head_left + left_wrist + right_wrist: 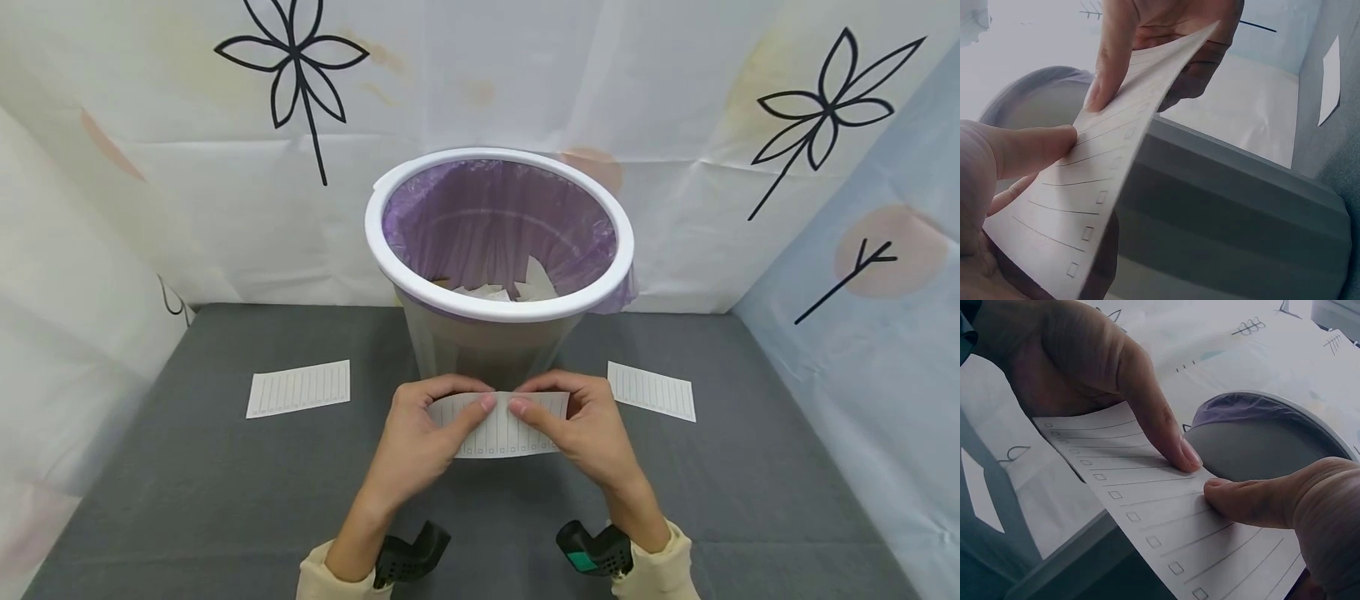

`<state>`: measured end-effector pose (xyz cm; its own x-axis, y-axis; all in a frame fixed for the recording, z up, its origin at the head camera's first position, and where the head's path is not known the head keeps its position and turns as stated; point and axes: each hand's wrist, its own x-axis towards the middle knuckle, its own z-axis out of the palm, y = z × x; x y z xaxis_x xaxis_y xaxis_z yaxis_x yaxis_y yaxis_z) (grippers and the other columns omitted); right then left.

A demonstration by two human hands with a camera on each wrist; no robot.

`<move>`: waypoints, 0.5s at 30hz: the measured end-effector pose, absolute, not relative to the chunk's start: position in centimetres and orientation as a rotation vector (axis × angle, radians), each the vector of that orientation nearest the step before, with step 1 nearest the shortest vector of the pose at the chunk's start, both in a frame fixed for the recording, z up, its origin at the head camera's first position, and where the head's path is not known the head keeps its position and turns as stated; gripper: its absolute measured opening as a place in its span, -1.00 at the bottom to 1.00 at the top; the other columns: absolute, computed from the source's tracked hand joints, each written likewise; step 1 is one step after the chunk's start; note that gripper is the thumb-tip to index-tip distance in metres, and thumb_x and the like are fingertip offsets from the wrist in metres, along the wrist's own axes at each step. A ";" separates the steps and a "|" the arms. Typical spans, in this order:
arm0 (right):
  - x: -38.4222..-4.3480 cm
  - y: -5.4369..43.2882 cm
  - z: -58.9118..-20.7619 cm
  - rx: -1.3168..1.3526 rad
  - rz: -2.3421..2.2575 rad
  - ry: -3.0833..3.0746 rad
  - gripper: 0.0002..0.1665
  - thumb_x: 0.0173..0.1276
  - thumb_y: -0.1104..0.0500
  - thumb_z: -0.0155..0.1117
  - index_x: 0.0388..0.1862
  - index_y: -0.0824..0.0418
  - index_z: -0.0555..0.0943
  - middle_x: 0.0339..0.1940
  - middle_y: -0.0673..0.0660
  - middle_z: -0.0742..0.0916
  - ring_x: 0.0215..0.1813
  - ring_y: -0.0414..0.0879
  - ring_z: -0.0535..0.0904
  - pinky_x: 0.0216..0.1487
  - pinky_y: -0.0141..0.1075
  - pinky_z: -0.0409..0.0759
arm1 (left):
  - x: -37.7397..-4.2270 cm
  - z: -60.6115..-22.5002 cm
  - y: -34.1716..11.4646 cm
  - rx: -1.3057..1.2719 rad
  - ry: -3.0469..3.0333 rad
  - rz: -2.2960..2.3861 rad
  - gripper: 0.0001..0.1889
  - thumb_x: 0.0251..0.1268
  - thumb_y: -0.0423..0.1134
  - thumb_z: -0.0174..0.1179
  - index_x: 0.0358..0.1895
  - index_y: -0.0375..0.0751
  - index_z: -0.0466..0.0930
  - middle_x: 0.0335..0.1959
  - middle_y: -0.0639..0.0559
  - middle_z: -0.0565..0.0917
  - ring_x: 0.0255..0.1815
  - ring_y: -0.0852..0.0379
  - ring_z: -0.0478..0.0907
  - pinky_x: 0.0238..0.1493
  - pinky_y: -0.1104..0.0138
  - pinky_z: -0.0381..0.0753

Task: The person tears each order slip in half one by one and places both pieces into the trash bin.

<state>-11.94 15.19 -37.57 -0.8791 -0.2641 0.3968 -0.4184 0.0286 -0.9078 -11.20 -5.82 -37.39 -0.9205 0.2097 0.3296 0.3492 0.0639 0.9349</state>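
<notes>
The head view shows both hands clamped on one printed paper slip (498, 435) just on the near side of the white-rimmed wastebasket (498, 311). The left hand (429, 427) pinches the slip with its thumb on the printed face and fingers behind; the right hand (588, 427) pinches it the same way, the two thumbs near each other at the edge towards the wastebasket. Both wrist views show the slip whole and slightly bowed, its ruled lines running across it and small squares printed along the edge away from the wastebasket.

A purple liner (487, 200) covers the wastebasket's inside, and pale paper pieces (536, 285) lie within it. On the grey worktop (225, 500), a second slip (298, 389) lies to the left of the wastebasket and a third slip (651, 390) to its right. Behind the wastebasket hangs a white backdrop (480, 108) with black leafy line drawings (294, 53).
</notes>
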 end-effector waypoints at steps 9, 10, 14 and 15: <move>-11.5 14.4 -37.5 0.680 1.825 -2.165 -0.84 0.25 0.46 0.42 -0.22 0.30 0.77 -0.27 0.15 0.80 -0.23 -0.04 0.71 -0.26 -0.29 0.64 | -10.9 -37.3 -5.6 -0.576 -2.228 -1.912 -0.93 0.34 -0.22 0.38 -0.21 -0.10 0.79 -0.27 0.15 0.77 -0.24 0.15 0.69 -0.18 0.25 0.64; -11.4 14.3 -37.5 0.680 1.813 -2.159 -0.83 0.25 0.46 0.42 -0.22 0.29 0.78 -0.27 0.15 0.80 -0.23 -0.04 0.71 -0.26 -0.28 0.64 | -10.9 -37.3 -5.6 -0.582 -2.227 -1.906 -0.93 0.34 -0.22 0.38 -0.21 -0.10 0.79 -0.26 0.16 0.77 -0.22 0.16 0.69 -0.16 0.25 0.64; -11.3 14.1 -37.5 0.693 1.787 -2.154 -0.83 0.25 0.46 0.43 -0.22 0.28 0.78 -0.27 0.15 0.81 -0.23 -0.05 0.71 -0.28 -0.29 0.63 | -11.0 -37.3 -5.6 -0.617 -2.214 -1.879 -0.92 0.35 -0.21 0.38 -0.20 -0.11 0.80 -0.26 0.18 0.77 -0.17 0.18 0.70 -0.09 0.23 0.64; -11.3 14.1 -37.5 0.696 1.777 -2.155 -0.83 0.24 0.46 0.43 -0.22 0.28 0.78 -0.27 0.14 0.81 -0.23 -0.05 0.71 -0.28 -0.28 0.63 | -11.0 -37.3 -5.6 -0.622 -2.212 -1.877 -0.91 0.35 -0.21 0.38 -0.20 -0.11 0.80 -0.25 0.18 0.77 -0.17 0.18 0.70 -0.08 0.23 0.64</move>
